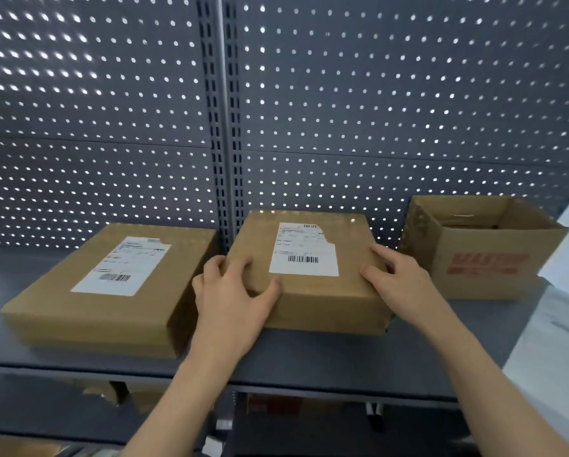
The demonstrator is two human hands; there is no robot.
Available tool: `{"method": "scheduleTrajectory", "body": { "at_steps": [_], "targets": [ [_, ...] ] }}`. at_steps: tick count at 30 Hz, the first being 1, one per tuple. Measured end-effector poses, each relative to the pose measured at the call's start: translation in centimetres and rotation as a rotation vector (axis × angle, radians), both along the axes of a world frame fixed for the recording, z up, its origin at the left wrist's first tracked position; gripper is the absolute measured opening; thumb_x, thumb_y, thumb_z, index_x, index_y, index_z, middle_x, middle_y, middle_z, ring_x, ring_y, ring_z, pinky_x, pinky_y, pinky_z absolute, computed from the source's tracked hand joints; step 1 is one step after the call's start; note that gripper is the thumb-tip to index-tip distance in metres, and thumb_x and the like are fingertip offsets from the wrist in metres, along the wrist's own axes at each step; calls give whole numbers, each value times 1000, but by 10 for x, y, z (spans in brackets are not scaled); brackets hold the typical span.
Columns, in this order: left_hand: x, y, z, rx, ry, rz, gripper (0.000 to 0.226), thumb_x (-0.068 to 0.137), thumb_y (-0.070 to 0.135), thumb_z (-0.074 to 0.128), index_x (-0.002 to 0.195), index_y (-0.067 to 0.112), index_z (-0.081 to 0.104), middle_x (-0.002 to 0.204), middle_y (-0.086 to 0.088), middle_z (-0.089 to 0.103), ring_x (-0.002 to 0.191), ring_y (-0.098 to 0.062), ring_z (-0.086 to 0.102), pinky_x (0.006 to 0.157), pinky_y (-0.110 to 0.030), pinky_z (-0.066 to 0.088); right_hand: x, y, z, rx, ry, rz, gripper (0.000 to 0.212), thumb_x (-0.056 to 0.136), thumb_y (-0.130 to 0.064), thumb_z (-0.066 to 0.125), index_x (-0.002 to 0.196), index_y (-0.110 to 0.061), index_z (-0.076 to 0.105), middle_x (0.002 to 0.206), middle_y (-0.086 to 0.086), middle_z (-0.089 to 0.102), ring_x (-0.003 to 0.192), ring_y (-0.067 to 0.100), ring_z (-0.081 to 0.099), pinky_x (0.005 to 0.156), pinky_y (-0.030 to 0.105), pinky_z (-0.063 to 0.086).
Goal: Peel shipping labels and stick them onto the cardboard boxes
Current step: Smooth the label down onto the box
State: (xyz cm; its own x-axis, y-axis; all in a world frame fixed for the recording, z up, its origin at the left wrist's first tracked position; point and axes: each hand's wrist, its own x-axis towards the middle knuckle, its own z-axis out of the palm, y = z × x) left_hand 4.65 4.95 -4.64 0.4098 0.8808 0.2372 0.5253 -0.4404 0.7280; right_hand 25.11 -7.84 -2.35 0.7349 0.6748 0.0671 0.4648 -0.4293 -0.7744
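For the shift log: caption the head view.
Left hand and right hand hold the middle box on a shelf beside an open carton.

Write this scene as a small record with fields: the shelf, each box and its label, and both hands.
shelf: grey, pegboard behind
left box: closed, lies flat
left label: white, on left box's top
middle box: closed, lies flat
middle label: white, on middle box's top
right box: open, red print on front, no label visible
left hand: grips middle box's near left corner
right hand: rests on middle box's right edge
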Motion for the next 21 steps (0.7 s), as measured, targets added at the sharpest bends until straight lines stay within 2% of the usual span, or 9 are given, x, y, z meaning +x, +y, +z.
{"method": "scheduleTrajectory", "body": {
  "at_steps": [1,4,6,9,11,13,15,17,21],
  "targets": [
    [5,-3,-5,-15,10,-6,58,82,59,60,133,33,51,145,-1,31,132,-25,22,109,-39,28,4,-3,-3,-14,1,-3,56,92,-33,54,146,-35,40,130,-7,54,106,10,51,76,23,37],
    [15,-11,-19,-46,36,-20,58,83,58,61,134,33,50,145,-2,29,131,-26,23,108,-38,29,12,-10,-13,-43,12,3,57,92,-31,53,147,-34,39,133,-5,52,92,3,51,71,20,38],
    [20,-14,-27,-65,55,-29,58,83,58,62,134,33,50,144,-1,29,130,-26,23,108,-38,29,15,-13,-21,-62,28,1,56,92,-29,53,146,-33,37,123,-6,52,81,0,48,65,15,36],
    [25,-19,-39,-44,73,-32,57,82,57,65,132,34,51,140,-2,30,126,-27,26,106,-35,29,20,-16,-34,-97,44,-5,60,91,-30,52,148,-33,34,129,-4,51,90,7,45,68,20,36],
    [25,-20,-43,13,106,-38,58,81,59,63,132,36,49,138,-1,30,124,-25,28,102,-34,32,23,-17,-38,-107,52,12,60,91,-31,52,148,-33,33,126,-6,48,89,7,46,65,15,35],
    [23,-18,-42,46,163,-49,58,81,64,59,131,38,46,136,1,31,124,-23,30,97,-34,38,27,-17,-39,-131,55,22,60,90,-33,53,147,-34,34,125,-7,48,97,11,46,69,19,37],
    [24,-12,-37,59,225,-51,58,80,68,54,129,38,45,134,1,32,123,-24,32,97,-37,40,32,-13,-36,-167,-41,15,55,86,-38,53,140,-38,41,123,-8,52,106,17,49,78,27,43],
    [30,-2,-30,96,298,-47,58,81,69,51,127,35,48,137,0,34,125,-28,33,102,-43,39,36,-7,-31,-147,-196,11,48,81,-42,53,129,-38,50,116,-5,55,104,19,52,84,38,49],
    [57,29,-15,166,349,-124,58,85,59,55,133,28,48,142,-4,39,131,-32,32,107,-47,36,39,23,-17,-95,-358,74,43,90,-29,59,131,-24,51,122,2,55,111,25,53,90,36,45]
  ]
}}
